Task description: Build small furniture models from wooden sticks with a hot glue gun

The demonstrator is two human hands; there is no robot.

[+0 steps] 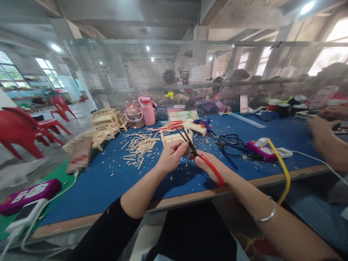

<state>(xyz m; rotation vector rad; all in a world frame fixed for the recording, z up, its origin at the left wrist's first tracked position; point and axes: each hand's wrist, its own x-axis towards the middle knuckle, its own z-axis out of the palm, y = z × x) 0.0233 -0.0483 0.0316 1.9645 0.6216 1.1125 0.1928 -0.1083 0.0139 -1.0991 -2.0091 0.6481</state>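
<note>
My right hand point(210, 166) grips red-handled scissors point(199, 154), their dark blades open and pointing up and away over the blue table point(108, 181). My left hand point(171, 156) is closed in a pinch right at the blades, holding a thin wooden stick point(182, 142) that is hard to make out. A small wooden frame point(176, 137) of sticks stands just beyond both hands. Loose wooden sticks point(140, 146) lie scattered to its left, with chips strewn under my hands.
Finished stick models point(107, 121) pile at the far left beside pink bottles point(146, 110). A blue glue gun point(203, 124), black cables point(231, 143) and a power strip point(263, 148) lie to the right. Another person's hand point(322, 136) works at the right. A mesh screen point(190, 69) backs the table; red chairs point(24, 130) stand left.
</note>
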